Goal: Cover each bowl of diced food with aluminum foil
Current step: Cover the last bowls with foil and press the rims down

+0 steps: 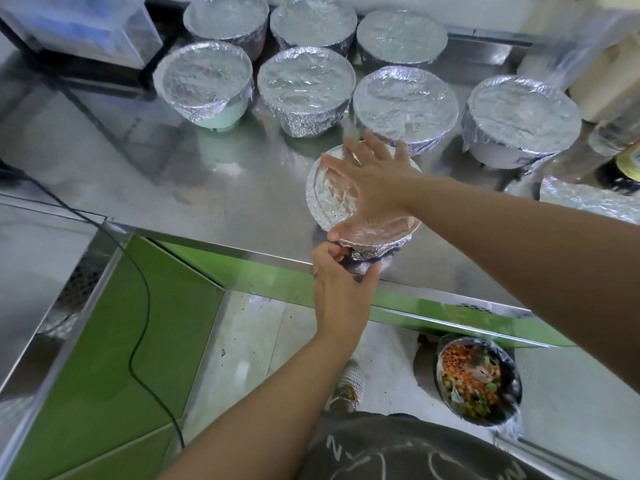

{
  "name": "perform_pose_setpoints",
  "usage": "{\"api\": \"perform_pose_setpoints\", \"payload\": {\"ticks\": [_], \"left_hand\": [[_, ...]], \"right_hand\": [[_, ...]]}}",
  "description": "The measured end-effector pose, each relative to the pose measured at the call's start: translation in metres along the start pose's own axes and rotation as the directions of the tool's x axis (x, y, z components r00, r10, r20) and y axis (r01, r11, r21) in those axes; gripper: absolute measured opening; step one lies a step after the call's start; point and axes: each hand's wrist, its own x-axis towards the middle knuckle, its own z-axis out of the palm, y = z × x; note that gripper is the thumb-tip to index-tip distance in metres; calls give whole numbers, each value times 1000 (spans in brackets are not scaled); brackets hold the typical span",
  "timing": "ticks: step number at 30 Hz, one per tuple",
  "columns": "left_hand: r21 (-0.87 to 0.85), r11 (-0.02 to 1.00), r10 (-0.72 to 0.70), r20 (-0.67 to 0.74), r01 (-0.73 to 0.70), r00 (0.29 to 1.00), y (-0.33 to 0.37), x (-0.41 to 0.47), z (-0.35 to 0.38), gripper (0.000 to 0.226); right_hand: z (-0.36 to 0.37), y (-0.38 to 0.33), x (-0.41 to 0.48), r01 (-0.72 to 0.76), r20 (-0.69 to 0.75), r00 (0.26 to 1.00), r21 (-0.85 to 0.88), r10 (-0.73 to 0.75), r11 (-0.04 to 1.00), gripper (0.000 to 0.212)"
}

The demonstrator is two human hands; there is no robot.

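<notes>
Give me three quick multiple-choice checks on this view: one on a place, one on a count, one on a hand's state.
1. Where is the uncovered container of diced food?
A) in the counter's back row
B) on the floor below the steel counter
C) on top of a covered bowl

2. How many foil-covered bowls stand behind the near bowl?
A) four
B) ten
C) seven

3. How is the right hand?
A) flat, fingers spread, on the near bowl's foil
B) a fist in the air
C) gripping a foil roll

Answers:
1 B: it sits on the floor tiles, lower than the counter's edge.
2 C: three at the back, four in front of them.
3 A: straight fingers lie across the foil top.
</notes>
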Motion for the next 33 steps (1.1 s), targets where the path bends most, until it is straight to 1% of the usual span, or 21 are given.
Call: {"api": "perform_pose_setpoints", "payload": {"ticks": [5,7,9,11,13,15,19,22,24,26,28,29,30,31,32,33], "left_hand": [[14,1000,21,-1,-21,1000,5,-4,4,55],[-18,999,35,-4,-35,999,3,-1,1,51],[-3,998,58,28,-57,998,1,4,-9,44],[59,992,103,75,-108,992,-1,9,-21,40],[82,980,171,106,-180,979,-2,16,-32,36],[74,970,223,125,-233,967,-5,23,-40,31],[105,932,329,156,-347,931,-11,32,-53,17],[165,889,400,172,-427,900,-12,43,-57,15],[195,881,401,180,-432,898,-9,51,-59,11],[181,923,301,204,-338,931,-1,54,-63,9],[148,973,145,216,-179,966,8,51,-64,10],[129,986,73,200,-101,977,12,49,-63,14],[73,997,3,173,-16,985,15,47,-60,17],[-18,996,-80,143,83,987,18,44,-57,17],[-135,973,-173,124,189,977,21,40,-51,16],[-266,917,-273,124,297,954,25,35,-45,18]], "right_hand": [[-1,-3,3,-69,26,997,39,68,997,142],[-1,-4,2,-130,38,991,77,128,989,142],[1,-5,-1,-212,45,977,112,209,971,144],[3,-6,-4,-300,52,954,133,296,945,143],[6,-9,-5,-354,41,935,145,351,924,140],[8,-12,-5,-334,-15,941,134,339,933,135],[19,-14,-6,-205,-155,965,55,211,977,111],[27,-12,-6,-200,-178,961,85,213,976,104],[27,-10,-6,-204,-178,960,88,217,975,104],[26,-11,-6,-204,-189,958,85,217,975,105],[28,-13,-7,-207,-210,952,90,222,974,105],[29,-14,-7,-210,-221,949,93,226,973,104],[30,-14,-7,-214,-231,945,96,230,972,104],[31,-15,-7,-216,-239,942,97,234,972,104],[32,-15,-7,-218,-248,940,97,236,971,103],[32,-16,-8,-220,-256,937,96,238,971,102]]}}
